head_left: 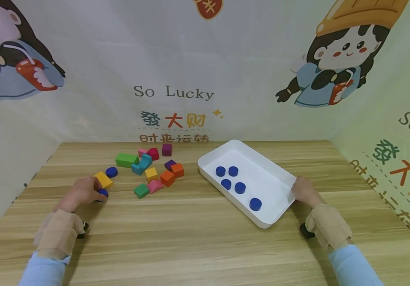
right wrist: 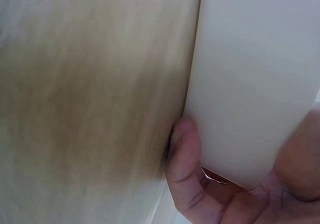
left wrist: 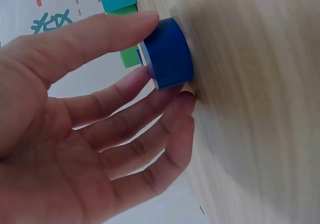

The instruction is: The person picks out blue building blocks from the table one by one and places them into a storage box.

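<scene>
My left hand [head_left: 84, 192] is at the left of the table, pinching a short blue cylinder [left wrist: 170, 54] between thumb and fingertips. In the left wrist view the cylinder's lower edge is close to the tabletop; whether it touches cannot be told. Right beside those fingers lies a yellow block [head_left: 103, 180], and a second blue cylinder [head_left: 111, 172] is just beyond it. At the right, my right hand [head_left: 306, 192] grips the right corner of a white tray [head_left: 205, 169], with fingers curled at its outer wall [right wrist: 240, 108]. Several blue cylinders [head_left: 240, 188] rest inside the tray.
Between left hand and tray lie several loose blocks: a green block [head_left: 126, 160], a teal curved block [head_left: 142, 164], an orange cube [head_left: 167, 178], a pink triangle [head_left: 155, 186] and a purple cube [head_left: 167, 149] among them. A printed cloth [head_left: 244, 107] hangs behind the wooden table [head_left: 162, 246].
</scene>
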Motion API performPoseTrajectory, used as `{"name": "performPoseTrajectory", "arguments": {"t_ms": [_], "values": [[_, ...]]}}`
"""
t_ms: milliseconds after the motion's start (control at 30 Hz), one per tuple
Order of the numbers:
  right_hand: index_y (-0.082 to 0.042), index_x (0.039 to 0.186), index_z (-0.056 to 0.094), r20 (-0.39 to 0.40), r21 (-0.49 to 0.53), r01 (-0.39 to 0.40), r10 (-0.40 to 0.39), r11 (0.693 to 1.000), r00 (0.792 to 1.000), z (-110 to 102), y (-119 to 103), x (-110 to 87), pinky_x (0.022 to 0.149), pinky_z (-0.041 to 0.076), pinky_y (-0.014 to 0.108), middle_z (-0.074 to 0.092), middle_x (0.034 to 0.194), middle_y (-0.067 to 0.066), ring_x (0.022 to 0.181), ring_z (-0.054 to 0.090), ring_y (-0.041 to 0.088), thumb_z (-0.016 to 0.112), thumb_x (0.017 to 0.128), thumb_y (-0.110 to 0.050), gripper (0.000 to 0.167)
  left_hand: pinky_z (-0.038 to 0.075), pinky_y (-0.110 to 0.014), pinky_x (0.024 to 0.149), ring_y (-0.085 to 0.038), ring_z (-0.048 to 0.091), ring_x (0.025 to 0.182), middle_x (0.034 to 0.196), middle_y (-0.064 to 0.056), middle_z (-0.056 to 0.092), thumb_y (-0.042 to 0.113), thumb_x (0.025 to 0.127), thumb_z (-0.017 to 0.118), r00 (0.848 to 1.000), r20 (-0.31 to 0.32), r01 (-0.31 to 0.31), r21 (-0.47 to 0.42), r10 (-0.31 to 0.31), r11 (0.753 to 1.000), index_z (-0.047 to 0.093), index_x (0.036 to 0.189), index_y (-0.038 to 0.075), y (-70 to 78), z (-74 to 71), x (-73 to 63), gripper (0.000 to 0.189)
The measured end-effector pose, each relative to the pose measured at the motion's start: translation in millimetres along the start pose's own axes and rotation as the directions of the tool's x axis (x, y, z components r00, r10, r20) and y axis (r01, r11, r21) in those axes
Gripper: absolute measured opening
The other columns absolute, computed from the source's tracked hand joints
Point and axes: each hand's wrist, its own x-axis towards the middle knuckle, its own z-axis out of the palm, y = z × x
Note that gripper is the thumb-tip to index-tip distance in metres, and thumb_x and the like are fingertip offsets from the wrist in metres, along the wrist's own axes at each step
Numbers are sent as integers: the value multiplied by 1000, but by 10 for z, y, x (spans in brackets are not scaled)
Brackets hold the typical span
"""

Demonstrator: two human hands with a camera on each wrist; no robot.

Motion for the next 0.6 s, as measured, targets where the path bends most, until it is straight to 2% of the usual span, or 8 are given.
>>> {"name": "performPoseTrajectory", "arguments": {"t_ms": [33, 233, 467, 600], "values": [[-10, 62, 57, -2, -9, 1, -1, 1000, 1000, -5, -3, 1, 41, 37, 40, 49, 67, 7, 55, 45, 25, 51, 80, -17, 21, 42, -36, 63, -27, 48, 70, 74, -15, 53, 11, 70, 70, 1000, 5, 5, -1, -5, 1000, 51, 80, -10, -1, 1, 0, 30], [-8, 62, 56, -20, 93, -60, 62, 994, 998, -36, -15, -5, 42, 37, 39, 49, 67, 8, 53, 45, 25, 50, 80, -18, 21, 42, -35, 63, -26, 48, 69, 75, -16, 53, 13, 70, 71, 999, 27, 27, 6, -28, 1000, 53, 81, -11, 2, -2, -2, 32], [-9, 62, 57, -4, 50, -29, 29, 998, 1000, -68, -30, -19, 41, 36, 39, 49, 67, 8, 55, 45, 25, 50, 80, -18, 21, 43, -33, 61, -24, 48, 67, 73, -16, 54, 12, 71, 71, 999, 40, 37, 12, -37, 999, 56, 79, -12, 8, 11, 1, 30], [-8, 64, 57, 13, 96, -70, 69, 993, 998, -83, -38, -19, 41, 37, 39, 49, 69, 8, 56, 46, 25, 49, 81, -18, 21, 43, -34, 62, -25, 48, 68, 74, -17, 54, 12, 71, 70, 998, 51, 39, 14, -39, 999, 55, 81, -14, 12, 11, 4, 32]]}}
